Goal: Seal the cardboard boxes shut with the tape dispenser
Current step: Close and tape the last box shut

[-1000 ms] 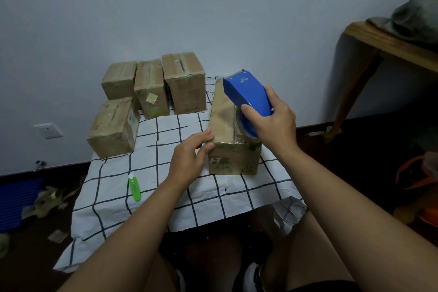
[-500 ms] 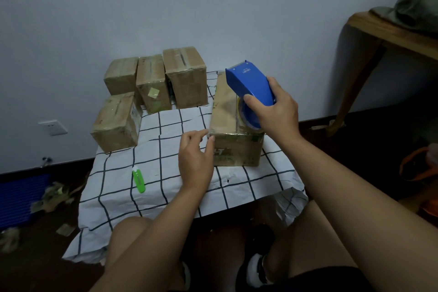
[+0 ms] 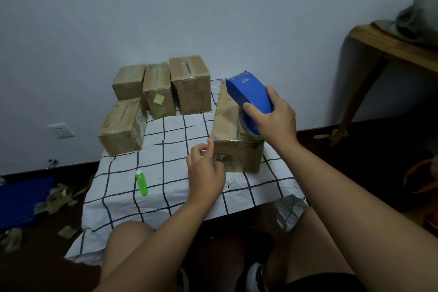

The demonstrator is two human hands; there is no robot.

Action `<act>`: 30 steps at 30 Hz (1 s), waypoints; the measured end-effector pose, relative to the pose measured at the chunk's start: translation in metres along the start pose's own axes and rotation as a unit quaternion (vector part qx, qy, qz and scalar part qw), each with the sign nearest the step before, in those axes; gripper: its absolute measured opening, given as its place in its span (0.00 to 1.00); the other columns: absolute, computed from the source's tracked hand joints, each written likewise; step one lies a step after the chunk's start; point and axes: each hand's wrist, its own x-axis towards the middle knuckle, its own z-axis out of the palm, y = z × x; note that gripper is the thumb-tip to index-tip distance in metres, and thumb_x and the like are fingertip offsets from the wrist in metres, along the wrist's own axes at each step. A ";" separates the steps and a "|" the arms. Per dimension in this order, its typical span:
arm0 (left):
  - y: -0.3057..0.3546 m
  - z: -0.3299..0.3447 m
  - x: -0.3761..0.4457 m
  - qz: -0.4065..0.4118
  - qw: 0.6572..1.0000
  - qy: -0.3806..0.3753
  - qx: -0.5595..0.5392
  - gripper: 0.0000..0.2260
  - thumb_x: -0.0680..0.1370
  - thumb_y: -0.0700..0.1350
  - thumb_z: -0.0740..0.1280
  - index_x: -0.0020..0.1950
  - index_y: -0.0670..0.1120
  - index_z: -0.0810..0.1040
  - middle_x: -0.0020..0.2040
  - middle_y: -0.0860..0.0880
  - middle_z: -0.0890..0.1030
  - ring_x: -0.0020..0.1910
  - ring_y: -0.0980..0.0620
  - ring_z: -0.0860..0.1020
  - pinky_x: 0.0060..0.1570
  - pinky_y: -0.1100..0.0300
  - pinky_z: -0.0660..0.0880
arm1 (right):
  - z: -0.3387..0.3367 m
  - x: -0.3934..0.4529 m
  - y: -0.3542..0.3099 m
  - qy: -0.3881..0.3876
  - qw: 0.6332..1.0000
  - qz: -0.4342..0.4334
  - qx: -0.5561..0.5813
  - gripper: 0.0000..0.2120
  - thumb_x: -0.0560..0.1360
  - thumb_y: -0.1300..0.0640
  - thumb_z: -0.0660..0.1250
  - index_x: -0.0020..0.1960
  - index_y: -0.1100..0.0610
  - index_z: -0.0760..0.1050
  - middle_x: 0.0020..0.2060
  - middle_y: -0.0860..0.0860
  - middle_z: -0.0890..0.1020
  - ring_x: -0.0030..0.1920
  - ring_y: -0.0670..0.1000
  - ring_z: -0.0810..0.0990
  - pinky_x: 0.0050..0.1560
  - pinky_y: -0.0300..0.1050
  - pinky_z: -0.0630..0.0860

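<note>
The right hand grips the blue tape dispenser, set on top of the cardboard box at frame centre-right. The left hand hovers at the box's near left corner, fingers loosely curled, holding nothing. Four more boxes stand at upper left; a green utility knife lies on the checked cloth.

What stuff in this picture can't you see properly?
All in the head view:
- Tape roll: mostly hidden by the blue tape dispenser and the right hand.
- Print on the near box: partly covered by the left hand.
- Whether the left fingertips touch that box: cannot tell.
- Small white logo on the dispenser: too small to read.
- Grey cloth on the wooden table: cut off by the right edge.
</note>
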 end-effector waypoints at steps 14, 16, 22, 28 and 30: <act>0.027 -0.003 0.001 -0.060 0.995 0.019 -0.074 0.20 0.78 0.42 0.63 0.70 0.52 0.71 0.56 0.55 0.69 0.48 0.61 0.72 0.37 0.78 0.63 | -0.004 -0.001 -0.004 -0.008 1.000 0.012 0.007 0.28 0.71 0.36 0.67 0.66 0.49 0.71 0.48 0.52 0.78 0.48 0.55 0.76 0.44 0.50 0.76; 0.027 -0.005 0.003 -0.062 0.994 0.031 -0.080 0.20 0.78 0.42 0.64 0.69 0.52 0.72 0.54 0.56 0.70 0.45 0.70 0.70 0.37 0.81 0.63 | -0.003 0.000 -0.003 -0.006 1.000 0.011 0.010 0.28 0.71 0.36 0.67 0.67 0.49 0.71 0.49 0.52 0.78 0.48 0.55 0.76 0.44 0.48 0.75; 0.027 -0.004 0.003 -0.096 0.981 0.055 -0.160 0.19 0.75 0.37 0.63 0.66 0.47 0.76 0.46 0.69 0.74 0.47 0.75 0.75 0.43 0.81 0.66 | -0.003 -0.001 -0.001 -0.006 1.000 0.005 0.018 0.27 0.72 0.36 0.67 0.66 0.49 0.71 0.50 0.52 0.78 0.49 0.55 0.77 0.44 0.50 0.76; 0.032 -0.012 0.018 -0.086 0.994 0.020 -0.069 0.17 0.77 0.42 0.63 0.65 0.49 0.77 0.56 0.53 0.75 0.56 0.54 0.76 0.50 0.61 0.71 | -0.001 -0.004 -0.002 -0.012 0.999 0.004 0.035 0.27 0.73 0.37 0.68 0.67 0.48 0.70 0.52 0.50 0.77 0.50 0.53 0.77 0.47 0.52 0.79; 0.033 -0.015 0.016 -0.065 0.997 0.011 -0.026 0.17 0.77 0.43 0.62 0.66 0.48 0.75 0.58 0.51 0.75 0.55 0.52 0.76 0.50 0.58 0.74 | -0.001 -0.004 -0.002 -0.011 0.999 0.005 0.032 0.27 0.74 0.38 0.69 0.68 0.47 0.69 0.52 0.51 0.77 0.50 0.54 0.77 0.47 0.52 0.78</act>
